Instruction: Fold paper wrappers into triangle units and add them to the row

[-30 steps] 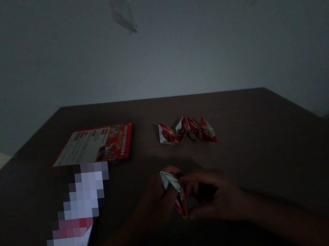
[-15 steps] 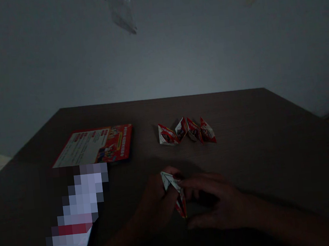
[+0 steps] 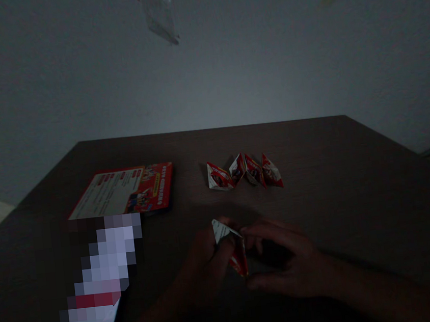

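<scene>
A folded paper piece (image 3: pixel 222 229), white on its upper flap and red printed below, sits pinched in my left hand (image 3: pixel 208 261), the thumb pressed across its face. My right hand (image 3: pixel 286 258) is on the paper's right side, fingers curved and thumb well apart from the index finger. Its index fingertip is at the upper right corner and its thumb by the lower point; whether they press on the paper I cannot tell. Beyond my hands, several similar red and white folded papers (image 3: pixel 253 171) stand in a zigzag row on the dark table (image 3: pixel 316 171).
A red and white printed booklet or stack of sheets (image 3: pixel 152 188) lies at the left. Nearer me is a phone-like slab (image 3: pixel 108 315), mostly blurred by pixels. A clear plastic bag (image 3: pixel 161 18) hangs against the wall (image 3: pixel 247 65) behind the table.
My right index finger has moved off the paper's white flap to its right corner. The paper has turned slightly, showing a flatter white flap and more red.
</scene>
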Demonstrator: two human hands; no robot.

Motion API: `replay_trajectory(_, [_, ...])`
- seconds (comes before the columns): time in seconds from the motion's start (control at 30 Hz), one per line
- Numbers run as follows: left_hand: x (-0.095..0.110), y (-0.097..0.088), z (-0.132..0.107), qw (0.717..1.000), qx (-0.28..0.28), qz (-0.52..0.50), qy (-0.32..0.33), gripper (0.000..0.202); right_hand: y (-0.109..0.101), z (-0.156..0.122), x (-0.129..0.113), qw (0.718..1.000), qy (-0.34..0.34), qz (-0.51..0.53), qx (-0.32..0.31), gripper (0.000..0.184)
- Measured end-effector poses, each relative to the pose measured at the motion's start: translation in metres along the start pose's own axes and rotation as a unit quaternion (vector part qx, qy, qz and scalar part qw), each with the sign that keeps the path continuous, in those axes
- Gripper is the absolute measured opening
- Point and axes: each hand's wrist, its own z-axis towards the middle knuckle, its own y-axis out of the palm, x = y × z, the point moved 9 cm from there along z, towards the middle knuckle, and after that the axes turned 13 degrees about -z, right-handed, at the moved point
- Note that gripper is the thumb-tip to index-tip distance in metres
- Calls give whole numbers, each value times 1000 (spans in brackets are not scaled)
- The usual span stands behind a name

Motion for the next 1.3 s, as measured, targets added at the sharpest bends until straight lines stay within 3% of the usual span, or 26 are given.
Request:
replay_trajectory(0.37, [-16, -6, -5, 998, 13, 46, -33, 17, -6, 2, 6, 999, 41, 5, 27, 68])
replay_trajectory(0.63, [2, 2, -9, 998, -26, 62, 2, 23, -9, 2, 4, 998, 46, -16, 35, 72])
replay_trajectory(0.83, [4, 9, -10, 996, -68, 52, 23, 25, -8, 0, 6, 998, 47, -10, 31, 72])
replay_trajectory(1.03, [1, 1, -10, 998, -17, 58, 6, 24, -6, -1, 8, 998, 49, 1, 24, 71])
replay_trajectory(1.17, [3, 13, -10, 995, -89, 47, 7, 26, -5, 0, 9, 998, 54, 10, 23, 69])
replay_trajectory(1.3, [-5, 3, -10, 997, -41, 65, -6, 23, -4, 0, 10, 998, 51, 19, 30, 69])
